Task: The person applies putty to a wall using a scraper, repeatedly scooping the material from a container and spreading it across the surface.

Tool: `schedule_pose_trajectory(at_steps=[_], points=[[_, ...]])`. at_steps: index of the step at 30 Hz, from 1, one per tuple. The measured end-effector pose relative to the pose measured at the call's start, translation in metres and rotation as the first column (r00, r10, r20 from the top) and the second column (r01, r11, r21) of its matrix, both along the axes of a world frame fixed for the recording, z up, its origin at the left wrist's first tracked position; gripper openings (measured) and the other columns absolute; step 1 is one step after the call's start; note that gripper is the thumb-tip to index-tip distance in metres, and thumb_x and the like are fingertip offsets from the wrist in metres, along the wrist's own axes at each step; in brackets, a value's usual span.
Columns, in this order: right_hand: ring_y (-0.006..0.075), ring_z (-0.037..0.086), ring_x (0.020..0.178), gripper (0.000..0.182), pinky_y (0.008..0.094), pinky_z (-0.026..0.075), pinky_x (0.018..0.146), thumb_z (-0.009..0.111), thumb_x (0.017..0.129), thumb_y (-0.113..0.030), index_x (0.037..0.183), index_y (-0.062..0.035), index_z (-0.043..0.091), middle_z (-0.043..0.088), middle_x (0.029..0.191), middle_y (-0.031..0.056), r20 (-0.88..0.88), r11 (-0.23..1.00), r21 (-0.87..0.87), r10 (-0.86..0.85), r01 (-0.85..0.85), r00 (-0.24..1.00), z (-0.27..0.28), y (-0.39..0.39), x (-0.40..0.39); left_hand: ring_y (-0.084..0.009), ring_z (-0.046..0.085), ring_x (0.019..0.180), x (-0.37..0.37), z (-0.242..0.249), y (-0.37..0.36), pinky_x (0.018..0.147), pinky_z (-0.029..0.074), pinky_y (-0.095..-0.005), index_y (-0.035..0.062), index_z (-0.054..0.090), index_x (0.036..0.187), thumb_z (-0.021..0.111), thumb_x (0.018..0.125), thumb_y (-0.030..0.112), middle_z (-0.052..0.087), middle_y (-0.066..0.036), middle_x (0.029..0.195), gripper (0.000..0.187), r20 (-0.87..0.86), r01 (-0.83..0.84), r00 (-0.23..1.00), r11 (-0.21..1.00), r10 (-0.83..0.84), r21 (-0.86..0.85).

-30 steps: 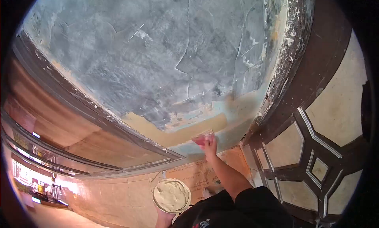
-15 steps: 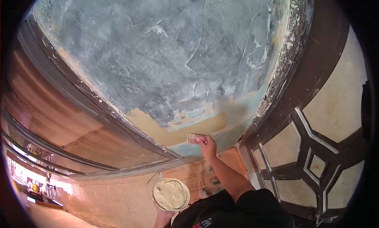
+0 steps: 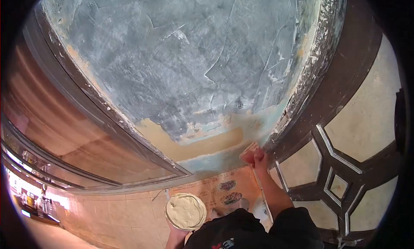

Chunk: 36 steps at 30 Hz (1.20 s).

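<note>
My left hand is wrapped round the lower side of a round tub, its fingers partly hidden underneath. Pale cream putty fills the tub nearly to the rim. In my right hand is a small flat putty scraper, pinched between thumb and fingers. The scraper is close to the bottom right corner of the wall panel, by the dark frame. A smooth beige band of putty runs along the lower wall, left of the scraper.
Grey patchy plaster covers most of the wall. A dark, flaking wooden frame borders it on the right, beside a panelled door. Glazed brown panels stand left. Printed orange sheeting lies on the tiled floor.
My right hand has moved right and slightly down with the scraper, from the beige band to the corner near the frame. The tub stays in my left hand.
</note>
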State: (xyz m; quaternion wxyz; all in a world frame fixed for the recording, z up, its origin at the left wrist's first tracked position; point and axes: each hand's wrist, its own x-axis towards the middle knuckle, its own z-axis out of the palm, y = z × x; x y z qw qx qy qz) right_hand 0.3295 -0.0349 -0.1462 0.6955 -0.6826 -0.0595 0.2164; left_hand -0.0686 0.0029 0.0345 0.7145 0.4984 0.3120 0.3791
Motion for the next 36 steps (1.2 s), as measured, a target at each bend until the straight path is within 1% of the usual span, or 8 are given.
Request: schedule_pose_trajectory(at_steps=[2,6,8,14,20,26,33,36], points=[[0.0124,0.050,0.050,0.021,0.0251,0.039,0.038,0.058,0.094,-0.020,0.107,-0.0086,0.046,0.056,0.080,0.0049,-0.006,0.994,0.032,0.102,-0.101,0.995,-0.023,-0.016,-0.026,-0.0222,0.056,0.114,0.002,0.005,0.002,0.093,0.051,-0.0406,0.0079,0.043,0.132,0.059,0.090,0.019,0.054,-0.010,0.127,0.046,0.285,0.008,0.950,0.905,0.126,-0.425],[0.0128,0.049,0.048,0.020,0.0253,0.038,0.037,0.052,0.098,-0.019,0.113,-0.0100,0.043,0.056,0.084,0.0060,-0.378,0.976,-0.016,0.193,-0.215,0.905,-0.085,-0.018,-0.072,-0.0244,0.055,0.115,-0.002,-0.020,-0.002,0.094,0.050,-0.0438,0.0088,0.044,0.132,0.047,0.095,0.035,0.054,-0.010,0.127,0.046,-0.207,-0.024,0.974,0.950,0.092,0.310],[0.0133,0.051,0.051,0.023,0.0244,0.040,0.038,0.052,0.098,-0.022,0.114,-0.0102,0.043,0.055,0.084,0.0048,-0.618,0.972,0.026,0.199,-0.233,0.760,-0.034,-0.004,-0.106,-0.0270,0.054,0.117,0.001,-0.018,0.000,0.096,0.047,-0.0475,0.0108,0.044,0.133,0.033,0.096,0.048,0.054,-0.010,0.129,0.054,0.332,0.013,0.918,0.819,0.218,-0.573],[0.0170,0.062,0.067,0.031,0.0264,0.054,0.054,0.056,0.096,-0.028,0.117,-0.0101,0.043,0.057,0.090,0.0047,-0.371,0.806,0.496,0.534,-0.324,0.760,0.050,0.084,-0.103,-0.0301,0.051,0.120,0.007,-0.010,-0.002,0.101,0.043,-0.0495,0.0124,0.045,0.135,0.031,0.096,0.050,0.052,-0.010,0.133,0.056,0.350,0.026,0.896,0.757,0.272,-0.653],[0.0177,0.063,0.069,0.039,0.0295,0.055,0.059,0.060,0.093,-0.033,0.117,-0.0089,0.041,0.059,0.096,0.0068,-0.310,0.886,0.392,0.380,-0.247,0.872,0.057,0.132,-0.105,-0.0310,0.050,0.122,0.009,0.007,-0.014,0.102,0.042,-0.0499,0.0125,0.044,0.136,0.032,0.096,0.051,0.050,-0.011,0.135,0.056,0.299,-0.025,0.935,0.875,0.192,-0.483],[0.0274,0.065,0.074,0.041,0.0387,0.054,0.065,0.067,0.085,-0.034,0.111,-0.0053,0.052,0.062,0.096,0.0156,0.135,0.915,-0.328,0.291,-0.235,0.947,-0.069,0.087,-0.067,-0.0314,0.051,0.122,0.004,-0.004,-0.019,0.102,0.042,-0.0494,0.0126,0.044,0.136,0.033,0.095,0.052,0.051,-0.011,0.135,0.058,0.314,-0.074,0.869,0.727,0.383,-0.683],[0.0346,0.061,0.088,0.022,0.0434,0.050,0.076,0.067,0.079,-0.024,0.096,-0.0122,0.061,0.066,0.089,0.0085,0.308,0.432,-0.855,0.868,-0.287,0.389,0.033,0.053,-0.013,-0.0328,0.050,0.121,0.014,-0.022,-0.020,0.102,0.041,-0.0509,0.0139,0.046,0.135,0.032,0.092,0.058,0.051,-0.011,0.135,0.063,0.356,-0.003,0.861,0.704,0.363,-0.710],[0.0324,0.058,0.099,0.014,0.0461,0.048,0.080,0.065,0.080,-0.022,0.092,-0.0144,0.063,0.064,0.088,0.0072,0.652,0.652,-0.757,0.758,-0.031,0.027,0.041,0.050,0.008,-0.0326,0.051,0.121,0.032,-0.021,-0.020,0.101,0.042,-0.0507,0.0134,0.046,0.135,0.033,0.091,0.062,0.052,-0.011,0.134,0.067,0.344,-0.013,0.868,0.708,0.359,-0.706]])
